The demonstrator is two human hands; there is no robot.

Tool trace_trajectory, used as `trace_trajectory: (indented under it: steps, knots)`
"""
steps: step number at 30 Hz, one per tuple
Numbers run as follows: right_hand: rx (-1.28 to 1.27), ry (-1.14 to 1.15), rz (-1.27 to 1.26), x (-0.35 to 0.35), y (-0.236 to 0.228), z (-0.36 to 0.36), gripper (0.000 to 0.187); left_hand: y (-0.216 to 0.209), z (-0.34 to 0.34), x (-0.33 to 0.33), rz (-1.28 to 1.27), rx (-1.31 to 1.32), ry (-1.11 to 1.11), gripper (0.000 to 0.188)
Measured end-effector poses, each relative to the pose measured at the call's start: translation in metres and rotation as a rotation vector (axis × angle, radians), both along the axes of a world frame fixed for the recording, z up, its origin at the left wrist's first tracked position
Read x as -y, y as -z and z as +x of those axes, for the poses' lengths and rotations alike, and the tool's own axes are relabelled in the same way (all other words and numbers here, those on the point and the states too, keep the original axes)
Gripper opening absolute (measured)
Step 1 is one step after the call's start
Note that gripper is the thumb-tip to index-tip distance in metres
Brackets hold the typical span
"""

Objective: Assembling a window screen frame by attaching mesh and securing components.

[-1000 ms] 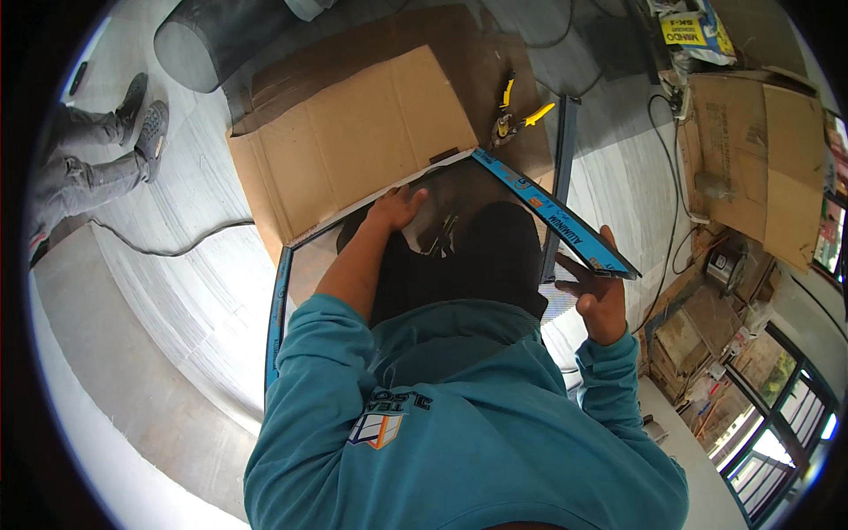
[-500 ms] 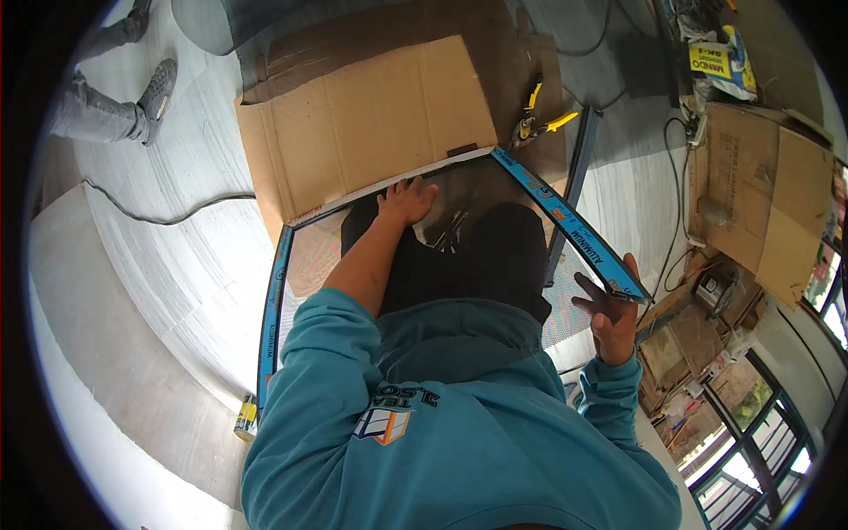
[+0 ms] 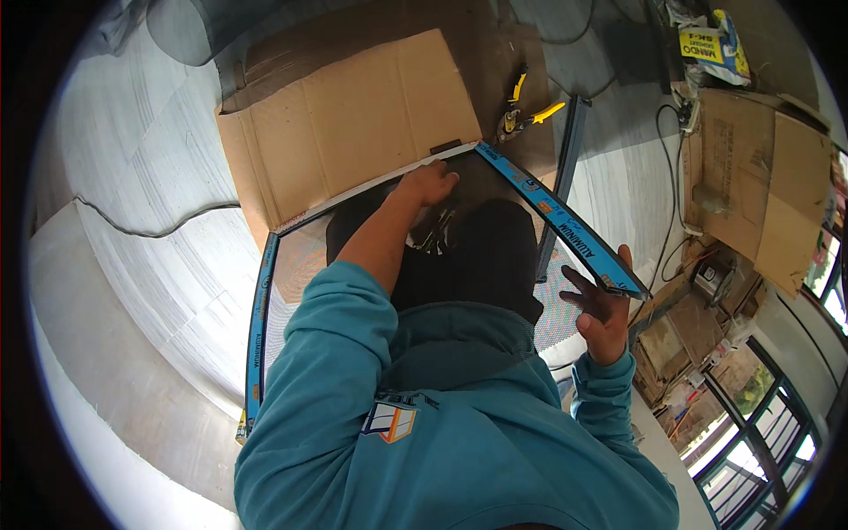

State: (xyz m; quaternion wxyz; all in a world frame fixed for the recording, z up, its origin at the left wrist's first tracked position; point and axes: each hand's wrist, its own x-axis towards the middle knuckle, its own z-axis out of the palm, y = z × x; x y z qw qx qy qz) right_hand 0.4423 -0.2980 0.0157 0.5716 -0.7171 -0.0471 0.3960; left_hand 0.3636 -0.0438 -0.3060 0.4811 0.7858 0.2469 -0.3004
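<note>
A frame with dark mesh (image 3: 305,252) spans my lap, its side bars covered in blue film. Near the middle of the far edge, my left hand (image 3: 426,185) is at the mesh, fingers drawn together; anything in them is hidden. At the near end of the right blue-filmed bar (image 3: 565,225), my right hand (image 3: 607,311) has its fingers around both sides of the bar. Some of those fingers look darkened, as if behind the mesh. Small shiny metal pieces (image 3: 431,237) show between my thighs; their kind is unclear.
Flattened cardboard (image 3: 353,115) lies beyond the frame. Yellow-handled snips (image 3: 512,119) rest on it, near a dark metal bar (image 3: 570,163). Cardboard boxes (image 3: 751,177) and a yellow-and-blue bag (image 3: 711,53) stand at right. A black cord (image 3: 159,233) runs across the floor at left.
My left hand has slid right along the far edge, its spread fingers now drawn together. The right hand stays at the bar's end. The other person's leg has mostly left the view.
</note>
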Motion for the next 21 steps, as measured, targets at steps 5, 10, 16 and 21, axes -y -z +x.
trace_trajectory:
  steps: [5,10,16,21]
  knots:
    - [-0.045,0.029,0.051,-0.002,0.003,0.001,0.119,0.017,-0.016,0.004,0.019,0.016,-0.023,0.060]
    - [-0.019,0.040,0.010,0.002,0.005,0.001,0.120,-0.007,-0.009,0.006,0.016,-0.038,-0.018,0.062]
    - [-0.016,0.046,-0.007,0.004,0.002,-0.003,0.120,0.023,-0.018,0.009,0.122,-0.046,0.026,0.063]
    - [-0.061,0.081,0.041,0.010,0.005,-0.005,0.121,-0.005,0.003,0.000,0.062,0.036,0.067,0.061]
